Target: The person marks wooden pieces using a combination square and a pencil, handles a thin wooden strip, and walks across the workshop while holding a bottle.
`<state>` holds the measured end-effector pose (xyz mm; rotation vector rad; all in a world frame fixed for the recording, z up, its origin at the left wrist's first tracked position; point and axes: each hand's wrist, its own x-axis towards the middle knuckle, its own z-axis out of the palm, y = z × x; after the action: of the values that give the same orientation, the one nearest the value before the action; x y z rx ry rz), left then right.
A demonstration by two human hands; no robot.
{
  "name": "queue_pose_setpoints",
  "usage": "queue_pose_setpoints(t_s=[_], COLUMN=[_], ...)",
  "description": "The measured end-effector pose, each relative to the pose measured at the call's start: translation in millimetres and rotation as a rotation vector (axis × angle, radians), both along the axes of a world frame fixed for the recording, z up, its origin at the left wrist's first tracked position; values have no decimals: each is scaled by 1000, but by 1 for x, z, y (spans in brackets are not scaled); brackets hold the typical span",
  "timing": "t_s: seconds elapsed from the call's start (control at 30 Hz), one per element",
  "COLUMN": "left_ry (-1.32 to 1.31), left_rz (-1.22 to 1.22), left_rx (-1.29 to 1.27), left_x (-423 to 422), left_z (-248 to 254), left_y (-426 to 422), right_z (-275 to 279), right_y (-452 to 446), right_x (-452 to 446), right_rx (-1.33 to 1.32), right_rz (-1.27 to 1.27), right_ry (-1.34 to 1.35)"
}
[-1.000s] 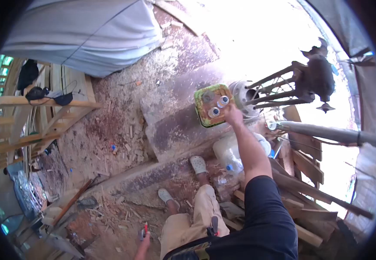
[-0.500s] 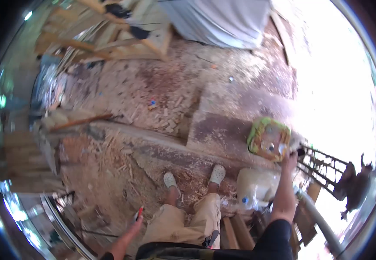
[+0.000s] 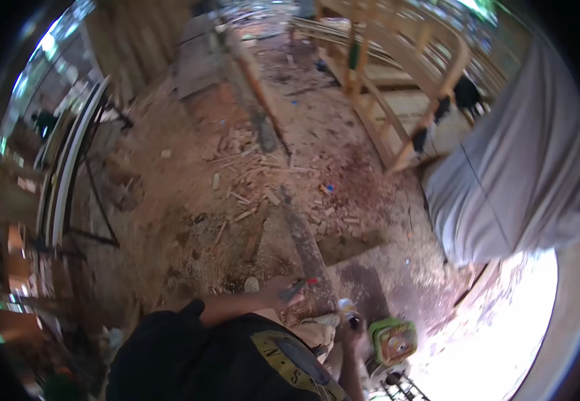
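My left hand (image 3: 278, 292) is closed around a slim grey tool with a red end (image 3: 294, 289), held in front of my body; its exact kind is unclear. Lower and to the right, my right hand (image 3: 352, 332) grips a small whitish object with a dark round part (image 3: 348, 311), blurred and partly covered by my fingers. Just right of that hand sits a green square tub (image 3: 374, 332) with brownish contents and small items inside.
Wood offcuts (image 3: 245, 214) and shavings litter the ground. A wooden frame (image 3: 370, 80) and a grey draped cloth (image 3: 497, 180) stand at right. A metal stand with long strips (image 3: 69, 174) is at left. A low ledge (image 3: 303, 244) crosses the floor.
My view has swung left, so the cloth and frame now appear at right. My right hand has come away from the tub's edge toward my left hand, carrying the small object. The left hand has risen.
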<state>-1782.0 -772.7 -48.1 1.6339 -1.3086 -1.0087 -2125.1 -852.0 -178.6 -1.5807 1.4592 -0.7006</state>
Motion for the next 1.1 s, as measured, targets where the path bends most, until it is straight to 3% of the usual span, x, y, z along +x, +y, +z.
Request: queue_pose_setpoints(t_s=[0.07,0.13,0.2,0.33,0.43,0.5,0.53,0.63,0.73,0.83,1.1], left_ry=[458,1326,524,-258,-316,-330,-255,-451,73,-70,-275], left_rz=[194,492,269,133,259,404,397,571,843,987,1097], left_rx=[61,503,281,-77,-110,-287,-152,-445,-211,-63,-132], left_x=[34,71,115,202,248,259,263,274,278,292,333], left_z=[5,50,61,76,112,121,122,125,167,171,165], left_y=[13,24,55,109,157,179,188,202,216,222,238], right_z=[79,138,171,219,173,192,214,246,252,248,264], right_y=[-1,16,27,59,71,84,90,102,112,112,132], right_x=[120,209,288,403,461,492,502,537,567,599,669], right_rx=[60,87,16,91,71,-13,-55,-154,-249,-345,-442], right_rz=[173,343,505,707,872,989,1050,1201,1338,1450,1738], right_ry=[15,-3,65,175,-308,-183,-127,9,92,74,-77])
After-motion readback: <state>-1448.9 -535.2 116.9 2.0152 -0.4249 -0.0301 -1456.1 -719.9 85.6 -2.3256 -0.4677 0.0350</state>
